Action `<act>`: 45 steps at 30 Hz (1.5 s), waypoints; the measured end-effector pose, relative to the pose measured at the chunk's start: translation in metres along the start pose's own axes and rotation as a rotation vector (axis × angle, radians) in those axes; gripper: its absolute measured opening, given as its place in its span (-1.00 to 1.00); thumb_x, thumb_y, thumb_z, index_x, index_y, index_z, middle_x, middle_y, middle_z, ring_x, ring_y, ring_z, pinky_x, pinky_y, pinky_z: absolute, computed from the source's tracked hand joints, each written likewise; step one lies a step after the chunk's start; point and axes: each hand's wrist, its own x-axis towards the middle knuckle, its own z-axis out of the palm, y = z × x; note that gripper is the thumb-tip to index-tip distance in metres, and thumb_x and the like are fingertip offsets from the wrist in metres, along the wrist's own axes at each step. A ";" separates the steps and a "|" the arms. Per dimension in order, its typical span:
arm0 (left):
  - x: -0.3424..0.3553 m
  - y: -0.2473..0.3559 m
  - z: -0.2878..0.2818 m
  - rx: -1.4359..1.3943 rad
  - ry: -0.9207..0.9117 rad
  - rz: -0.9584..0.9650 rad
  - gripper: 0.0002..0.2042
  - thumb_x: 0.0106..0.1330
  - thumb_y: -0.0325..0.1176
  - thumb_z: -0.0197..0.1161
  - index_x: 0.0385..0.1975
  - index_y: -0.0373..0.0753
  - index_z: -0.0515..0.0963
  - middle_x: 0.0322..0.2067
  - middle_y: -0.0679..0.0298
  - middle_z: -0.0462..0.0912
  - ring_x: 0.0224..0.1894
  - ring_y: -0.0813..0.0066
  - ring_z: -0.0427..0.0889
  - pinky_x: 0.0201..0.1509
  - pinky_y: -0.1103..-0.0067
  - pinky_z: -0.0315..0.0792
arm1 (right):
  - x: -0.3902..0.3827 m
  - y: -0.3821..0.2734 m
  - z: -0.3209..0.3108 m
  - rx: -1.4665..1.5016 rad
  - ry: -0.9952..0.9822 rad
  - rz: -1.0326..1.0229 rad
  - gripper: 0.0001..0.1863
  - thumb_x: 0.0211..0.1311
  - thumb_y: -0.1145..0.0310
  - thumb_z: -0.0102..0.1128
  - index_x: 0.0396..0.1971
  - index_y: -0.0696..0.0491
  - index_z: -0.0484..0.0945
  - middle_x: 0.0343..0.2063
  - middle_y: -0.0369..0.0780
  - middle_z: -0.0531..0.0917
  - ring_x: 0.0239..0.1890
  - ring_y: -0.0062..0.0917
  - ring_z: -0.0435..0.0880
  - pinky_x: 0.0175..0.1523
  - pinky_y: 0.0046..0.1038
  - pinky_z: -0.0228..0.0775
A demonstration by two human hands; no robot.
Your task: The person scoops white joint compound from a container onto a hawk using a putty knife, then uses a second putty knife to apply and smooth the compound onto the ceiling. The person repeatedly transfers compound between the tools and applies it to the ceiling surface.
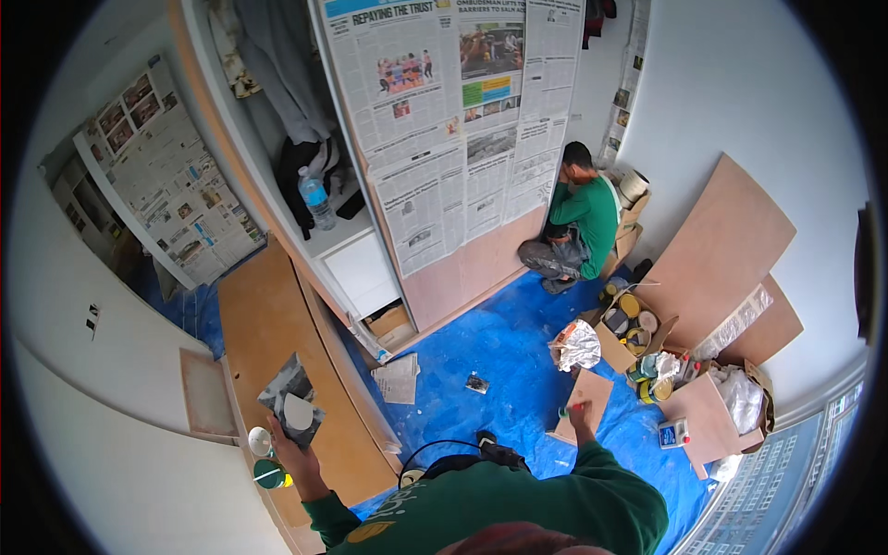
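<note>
My left hand (292,449) is closed on a grey, smudged square board (305,379) with a pale patch of paste on it, raised over the long brown plywood surface (251,326) at left. Beside that hand stand a white tub (261,442) and a green-and-yellow tin (269,474) with a white stick across it. My right hand (583,424) is closed on a small red-handled tool (574,410), its head hard to make out, over a small plywood board (590,388) on the blue sheeting.
A crouching co-worker (581,217) is beside the newspaper-covered cabinet (462,129). Plywood sheets (719,240) lean on the right wall above boxed tins (629,319), a foil-covered container (575,344) and a jerrycan (672,433). Blue sheeting (476,328) covers the floor. A water bottle (316,196) stands on a shelf.
</note>
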 end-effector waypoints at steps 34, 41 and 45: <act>0.156 0.027 0.001 -0.138 0.516 0.394 -0.56 0.51 -0.08 0.07 0.11 -0.37 0.44 0.01 0.18 0.60 -0.01 0.39 0.64 0.08 0.48 0.53 | -0.040 -1.291 -0.391 1.014 1.145 -1.682 -0.68 0.19 0.44 0.25 -0.04 0.04 0.47 -0.14 -0.04 0.55 -0.21 -0.11 0.63 -0.10 -0.20 0.47; 0.129 0.021 -0.012 -0.175 0.722 0.491 -0.50 0.49 -0.02 0.08 0.12 -0.38 0.43 0.01 0.15 0.60 0.00 0.36 0.64 0.09 0.46 0.53 | -0.037 -1.381 -0.409 0.793 1.034 -1.421 -0.57 0.19 0.20 0.25 0.08 -0.14 0.47 0.10 -0.04 0.46 -0.01 0.01 0.61 0.07 -0.09 0.51; 0.119 0.005 -0.014 -0.171 0.755 0.571 -0.51 0.51 0.00 0.04 0.03 -0.40 0.50 -0.09 0.15 0.65 -0.09 0.38 0.68 0.03 0.48 0.56 | -0.019 -1.411 -0.411 0.671 0.940 -1.275 -0.59 0.27 0.23 0.17 0.12 -0.08 0.47 0.09 0.08 0.44 -0.01 0.05 0.61 0.11 -0.08 0.50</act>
